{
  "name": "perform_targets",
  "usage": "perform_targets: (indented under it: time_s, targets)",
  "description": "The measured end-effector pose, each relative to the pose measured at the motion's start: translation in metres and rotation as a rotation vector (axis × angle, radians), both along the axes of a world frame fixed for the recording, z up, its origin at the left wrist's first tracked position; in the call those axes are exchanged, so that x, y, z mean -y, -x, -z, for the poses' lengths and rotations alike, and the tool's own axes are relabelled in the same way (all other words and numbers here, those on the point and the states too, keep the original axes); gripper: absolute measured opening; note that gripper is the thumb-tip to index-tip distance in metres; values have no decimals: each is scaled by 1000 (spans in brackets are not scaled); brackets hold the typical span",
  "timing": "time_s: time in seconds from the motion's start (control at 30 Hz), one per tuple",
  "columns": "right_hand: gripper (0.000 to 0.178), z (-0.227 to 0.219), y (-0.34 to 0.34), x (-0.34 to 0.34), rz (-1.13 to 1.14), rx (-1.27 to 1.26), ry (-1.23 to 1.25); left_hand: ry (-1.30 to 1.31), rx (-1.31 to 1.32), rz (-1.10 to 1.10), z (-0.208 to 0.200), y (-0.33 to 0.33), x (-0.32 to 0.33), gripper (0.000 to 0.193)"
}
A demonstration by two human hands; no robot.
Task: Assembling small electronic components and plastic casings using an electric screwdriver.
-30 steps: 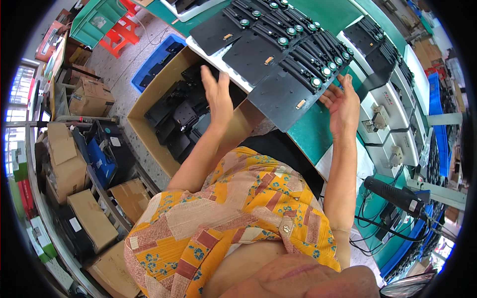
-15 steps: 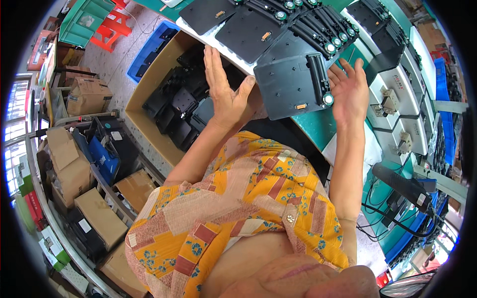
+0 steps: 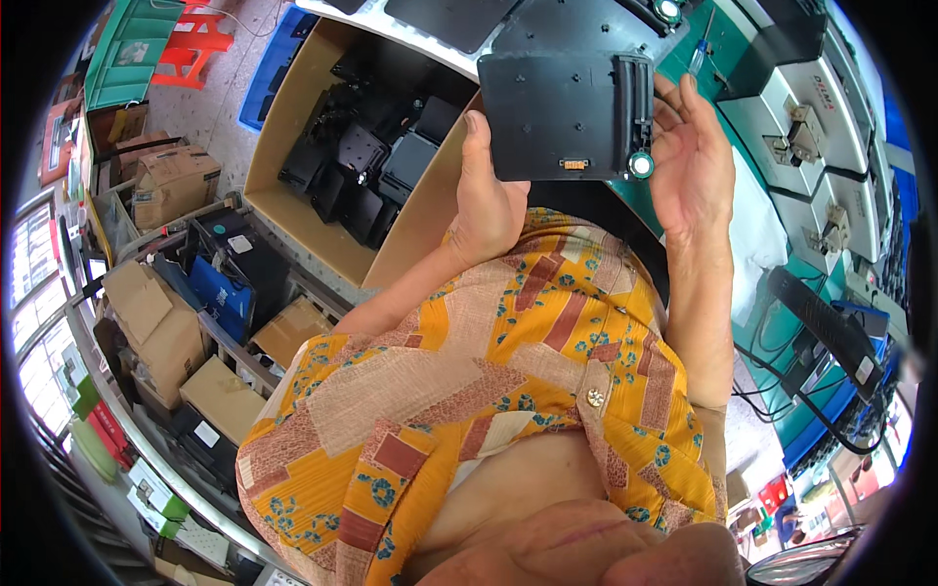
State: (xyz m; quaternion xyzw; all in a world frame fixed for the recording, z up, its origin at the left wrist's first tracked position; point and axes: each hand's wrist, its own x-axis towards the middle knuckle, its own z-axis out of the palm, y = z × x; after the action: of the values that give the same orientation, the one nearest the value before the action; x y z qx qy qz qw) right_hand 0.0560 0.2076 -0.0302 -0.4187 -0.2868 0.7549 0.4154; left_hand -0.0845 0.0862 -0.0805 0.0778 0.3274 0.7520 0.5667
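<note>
A black plastic panel (image 3: 547,117) with small pegs, an orange connector and a roller-like tube along its right side is held between my hands. The tube's lower end has a shiny green-ringed cap (image 3: 640,164). My left hand (image 3: 491,200) has its thumb up along the panel's left edge, its other fingers partly hidden at the lower corner. At the right edge, beside the tube, my right hand (image 3: 694,161) bends its fingers against the side, palm turned inward. Similar black panels (image 3: 576,39) lie on a white sheet (image 3: 391,37) just beyond.
On my left stands a cardboard box (image 3: 278,146) full of black parts, with a blue crate (image 3: 256,93) behind it. White machines with metal brackets (image 3: 826,107) line the green bench on the right. A screwdriver (image 3: 699,54) lies past my right fingers.
My left hand, apart from the panel with its fingers stretched out before, has come to its left edge. The panel has turned straighter. The whole view has shifted.
</note>
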Motion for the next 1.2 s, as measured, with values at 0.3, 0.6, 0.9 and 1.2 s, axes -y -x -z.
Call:
perform_targets:
  time_s: [0.3,0.6,0.9,1.2]
  targets:
    - [31,9,-1,23,-5,-40,44,106,-245,-9,1,6,11,72]
    - [22,14,0,23,-29,-47,-36,171,-530,-210,-32,22,-1,86]
    - [17,11,9,18,16,41,-110,-11,-298,-177,-33,12,-7,81]
    - [18,18,5,18,12,127,-181,-73,-334,-109,-38,16,-4,85]
